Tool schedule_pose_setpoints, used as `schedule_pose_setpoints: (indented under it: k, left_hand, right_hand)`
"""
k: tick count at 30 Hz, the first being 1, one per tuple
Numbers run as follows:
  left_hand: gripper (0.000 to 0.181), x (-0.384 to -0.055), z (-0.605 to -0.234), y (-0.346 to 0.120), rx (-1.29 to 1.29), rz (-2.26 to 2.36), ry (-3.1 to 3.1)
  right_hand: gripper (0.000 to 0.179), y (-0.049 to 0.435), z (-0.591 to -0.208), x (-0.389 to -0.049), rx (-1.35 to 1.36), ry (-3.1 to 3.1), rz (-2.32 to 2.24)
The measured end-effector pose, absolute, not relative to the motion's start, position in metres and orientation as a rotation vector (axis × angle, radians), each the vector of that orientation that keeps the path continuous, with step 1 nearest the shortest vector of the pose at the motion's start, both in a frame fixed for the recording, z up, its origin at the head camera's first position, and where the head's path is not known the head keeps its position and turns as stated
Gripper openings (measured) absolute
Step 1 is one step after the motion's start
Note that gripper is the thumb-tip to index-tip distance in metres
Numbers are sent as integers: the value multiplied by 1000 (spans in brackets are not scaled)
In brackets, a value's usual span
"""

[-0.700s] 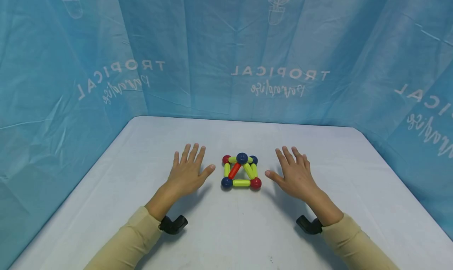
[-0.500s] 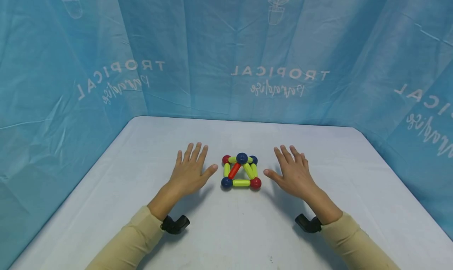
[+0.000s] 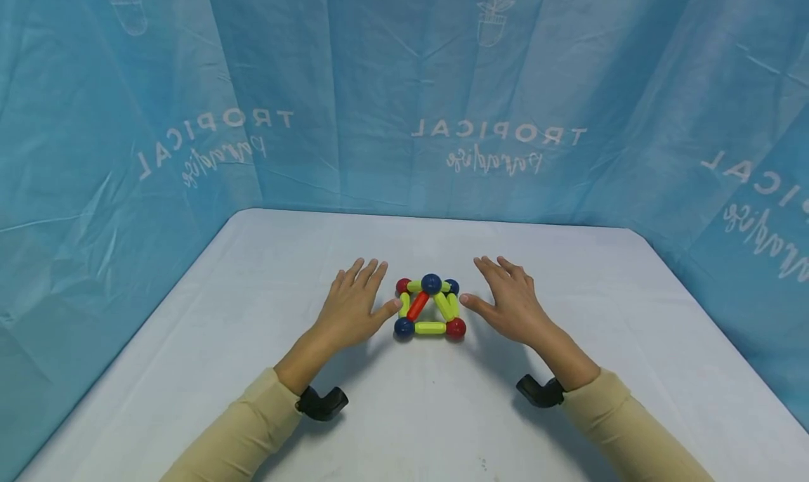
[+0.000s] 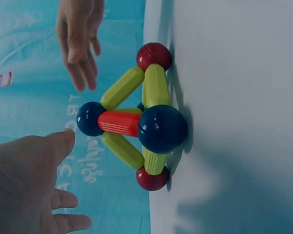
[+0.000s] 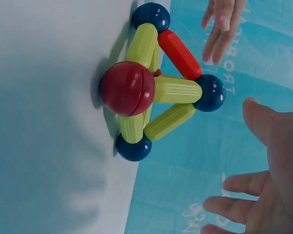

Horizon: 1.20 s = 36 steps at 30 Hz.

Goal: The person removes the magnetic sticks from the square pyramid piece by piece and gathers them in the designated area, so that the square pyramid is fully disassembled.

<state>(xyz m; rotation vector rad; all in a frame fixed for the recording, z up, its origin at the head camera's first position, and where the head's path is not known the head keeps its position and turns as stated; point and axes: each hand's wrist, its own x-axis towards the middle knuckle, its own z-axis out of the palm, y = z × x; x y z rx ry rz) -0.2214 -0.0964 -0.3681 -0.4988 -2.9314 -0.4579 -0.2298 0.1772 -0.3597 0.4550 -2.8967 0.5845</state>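
A pyramid of magnetic balls and rods (image 3: 430, 327) stands on the white table between my hands. A blue ball (image 3: 432, 283) tops it, and red and blue balls alternate at its base corners. Its rods are yellow-green apart from a red rod (image 4: 118, 123). My left hand (image 3: 350, 313) hovers at the left with fingers spread, its thumb tip near the pyramid's left side. Over on the right, my right hand (image 3: 513, 310) hovers likewise, thumb pointing inward. Both wrist views show a gap between thumb and top ball. Neither hand holds anything.
The white table (image 3: 430, 426) has a rounded far edge. Blue curtains (image 3: 392, 88) with white lettering hang behind it and along both sides. A black curved piece is strapped at each wrist, below the beige sleeves (image 3: 240, 433).
Both hands have moved inward toward the pyramid, the left hand to the right and the right hand to the left. The pyramid stays where it was.
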Motion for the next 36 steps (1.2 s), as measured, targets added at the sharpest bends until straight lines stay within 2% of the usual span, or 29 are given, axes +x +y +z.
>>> schedule_pose_setpoints:
  k: [20, 36]
  left_hand:
    - [59, -225, -375, -82, -499, -818, -2756]
    - [41, -232, -386, -68, -326, -1282, -2756]
  right_hand:
    - [61, 157, -360, -248, 556, -2841, 876]
    - [53, 146, -366, -262, 633, -2837, 1112]
